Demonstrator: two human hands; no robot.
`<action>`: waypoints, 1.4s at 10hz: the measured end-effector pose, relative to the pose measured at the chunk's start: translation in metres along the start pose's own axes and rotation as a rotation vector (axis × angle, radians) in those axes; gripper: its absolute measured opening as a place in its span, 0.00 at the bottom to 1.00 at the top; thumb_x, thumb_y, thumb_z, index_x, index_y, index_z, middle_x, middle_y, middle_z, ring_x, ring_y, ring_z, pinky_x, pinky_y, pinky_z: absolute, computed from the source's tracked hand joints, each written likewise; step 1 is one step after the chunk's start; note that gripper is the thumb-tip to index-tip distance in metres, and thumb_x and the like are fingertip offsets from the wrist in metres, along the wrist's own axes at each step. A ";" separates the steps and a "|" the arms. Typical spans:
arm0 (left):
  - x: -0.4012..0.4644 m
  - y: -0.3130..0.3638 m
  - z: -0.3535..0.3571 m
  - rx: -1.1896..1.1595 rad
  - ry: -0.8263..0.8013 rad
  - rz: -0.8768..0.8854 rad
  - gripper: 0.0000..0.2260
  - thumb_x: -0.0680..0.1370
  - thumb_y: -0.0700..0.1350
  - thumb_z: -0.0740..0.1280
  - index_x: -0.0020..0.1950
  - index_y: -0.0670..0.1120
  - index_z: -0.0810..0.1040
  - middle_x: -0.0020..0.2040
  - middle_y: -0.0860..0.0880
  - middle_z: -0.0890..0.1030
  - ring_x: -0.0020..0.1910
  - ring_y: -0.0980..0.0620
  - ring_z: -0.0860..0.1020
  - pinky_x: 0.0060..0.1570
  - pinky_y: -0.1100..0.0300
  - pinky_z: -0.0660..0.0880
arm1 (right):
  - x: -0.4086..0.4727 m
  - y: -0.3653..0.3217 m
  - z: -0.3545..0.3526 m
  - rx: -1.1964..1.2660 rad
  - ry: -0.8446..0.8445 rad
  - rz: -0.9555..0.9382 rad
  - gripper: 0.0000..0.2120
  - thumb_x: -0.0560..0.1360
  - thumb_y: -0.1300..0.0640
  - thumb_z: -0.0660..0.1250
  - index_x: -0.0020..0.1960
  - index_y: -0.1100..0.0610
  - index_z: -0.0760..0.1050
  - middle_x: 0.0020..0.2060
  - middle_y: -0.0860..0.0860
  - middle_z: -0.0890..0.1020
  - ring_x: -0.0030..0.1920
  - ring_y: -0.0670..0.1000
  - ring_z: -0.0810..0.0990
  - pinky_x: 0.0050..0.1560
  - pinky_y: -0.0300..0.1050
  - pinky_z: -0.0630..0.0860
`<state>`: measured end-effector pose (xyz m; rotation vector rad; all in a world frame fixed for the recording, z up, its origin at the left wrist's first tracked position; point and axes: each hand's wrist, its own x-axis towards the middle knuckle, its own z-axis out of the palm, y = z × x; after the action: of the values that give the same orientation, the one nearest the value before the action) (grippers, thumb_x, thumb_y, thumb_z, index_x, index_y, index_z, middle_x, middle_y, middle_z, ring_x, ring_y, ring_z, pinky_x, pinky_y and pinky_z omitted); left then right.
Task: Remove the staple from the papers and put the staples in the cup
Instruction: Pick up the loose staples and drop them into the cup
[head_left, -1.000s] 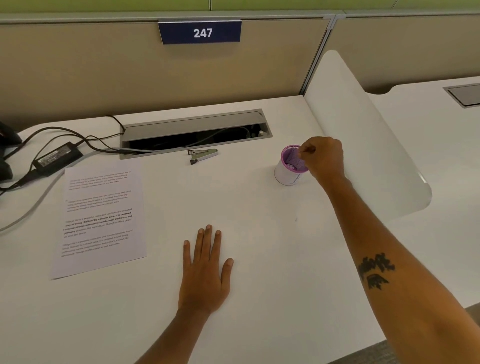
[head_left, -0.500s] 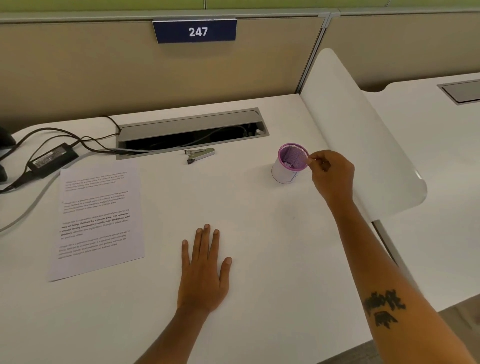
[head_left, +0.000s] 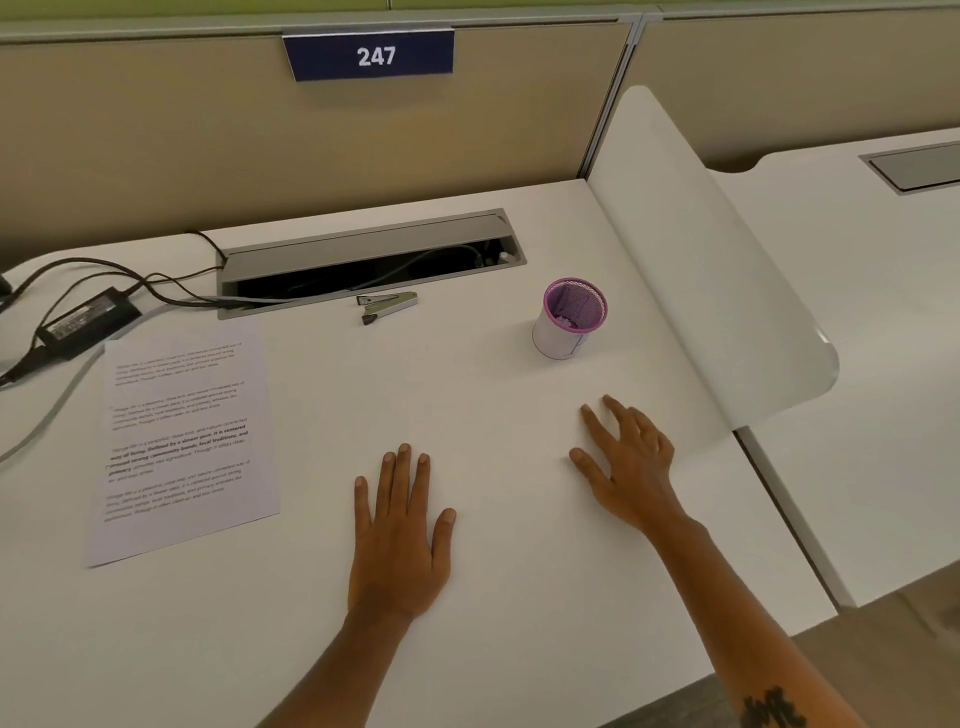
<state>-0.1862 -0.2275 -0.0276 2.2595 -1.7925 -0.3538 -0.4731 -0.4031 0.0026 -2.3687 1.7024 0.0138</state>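
Your right hand (head_left: 631, 467) has come back from the cup (head_left: 569, 318) rim and now sits on the desk (head_left: 519, 597), fingers spread, holding nothing; looks like the staple is dropped and this round is done, though it's too small to make out inside. Left hand (head_left: 399, 535) flat, spread, empty. Papers (head_left: 182, 441) lie far left, staple remover (head_left: 387, 306) by the cable tray (head_left: 363, 260). Open desk between your hands and the cup; white divider (head_left: 701, 270) close on the right.

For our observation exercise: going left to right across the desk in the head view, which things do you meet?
Power adapter → printed papers → staple remover → left hand → cup → right hand.
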 end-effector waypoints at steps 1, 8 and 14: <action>0.000 0.000 0.000 0.006 -0.004 -0.002 0.32 0.87 0.60 0.49 0.89 0.47 0.50 0.90 0.46 0.49 0.89 0.46 0.47 0.85 0.35 0.50 | -0.001 -0.004 0.001 0.018 0.004 0.001 0.28 0.83 0.34 0.53 0.82 0.38 0.59 0.83 0.48 0.59 0.81 0.59 0.57 0.77 0.61 0.55; 0.000 -0.003 0.007 0.002 0.018 0.000 0.32 0.87 0.61 0.47 0.89 0.50 0.46 0.90 0.48 0.46 0.89 0.48 0.45 0.86 0.37 0.48 | 0.030 -0.028 -0.015 0.322 0.226 0.166 0.01 0.75 0.56 0.77 0.45 0.53 0.87 0.44 0.46 0.85 0.47 0.52 0.77 0.45 0.49 0.77; 0.000 -0.001 0.002 0.013 0.000 -0.006 0.32 0.87 0.60 0.48 0.89 0.49 0.47 0.90 0.47 0.46 0.89 0.48 0.45 0.86 0.36 0.49 | 0.037 -0.061 -0.027 -0.121 0.013 0.127 0.05 0.72 0.67 0.69 0.47 0.59 0.77 0.46 0.53 0.80 0.48 0.55 0.76 0.35 0.46 0.68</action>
<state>-0.1862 -0.2271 -0.0301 2.2735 -1.7936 -0.3444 -0.4073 -0.4244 0.0342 -2.3437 1.9057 0.1260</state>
